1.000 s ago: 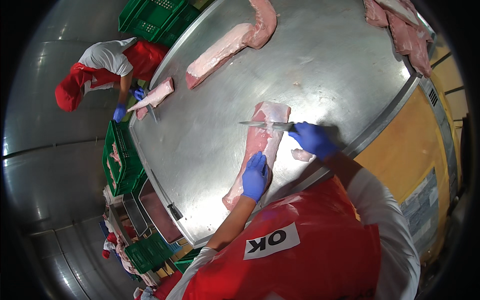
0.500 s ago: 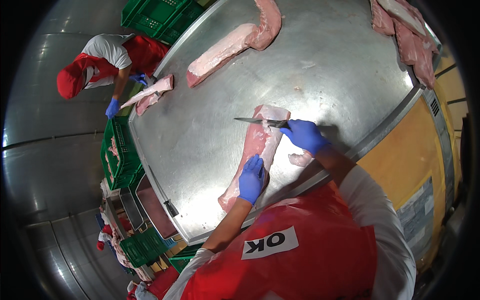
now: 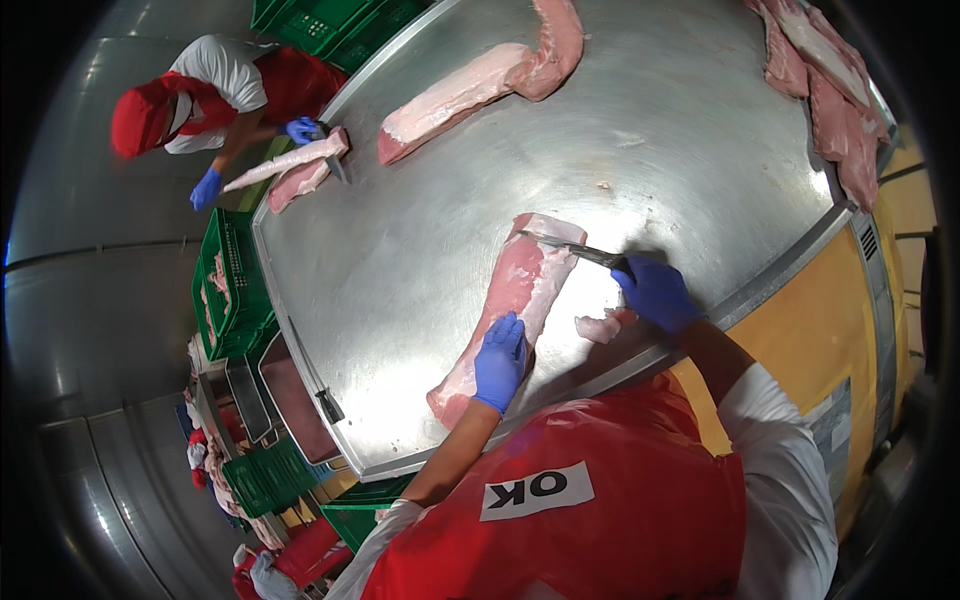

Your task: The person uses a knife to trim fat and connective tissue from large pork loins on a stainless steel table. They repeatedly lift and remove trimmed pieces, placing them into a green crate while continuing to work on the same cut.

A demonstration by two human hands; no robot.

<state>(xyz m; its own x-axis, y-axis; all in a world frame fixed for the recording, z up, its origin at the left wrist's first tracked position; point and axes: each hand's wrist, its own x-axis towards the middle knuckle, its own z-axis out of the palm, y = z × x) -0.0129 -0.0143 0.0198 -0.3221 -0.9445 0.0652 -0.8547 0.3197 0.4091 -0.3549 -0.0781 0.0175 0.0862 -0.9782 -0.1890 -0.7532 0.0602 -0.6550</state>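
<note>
A long pork loin (image 3: 513,285), pink with pale fat along one side, lies on the metal table in front of me. My left hand (image 3: 500,362), in a blue glove, rests flat on its near half with the fingers stretched out. Gripped by its dark handle, a knife (image 3: 596,255) is in my right hand (image 3: 658,292), also blue-gloved. The blade points left and lies across the far end of the loin. Beside the loin, just left of my right hand, is a small heap of pale trimmings (image 3: 600,326).
The metal table (image 3: 400,255) has a raised rim. Farther off lies another long piece of meat (image 3: 455,100); more cuts (image 3: 835,110) are piled far right. At the left edge a co-worker (image 3: 215,95) handles meat with a knife. Green crates (image 3: 245,285) stand beside the table.
My right hand has drawn the knife to the right and slightly nearer me. My left hand stays on the loin. The co-worker's hands have moved, and a blade now shows there.
</note>
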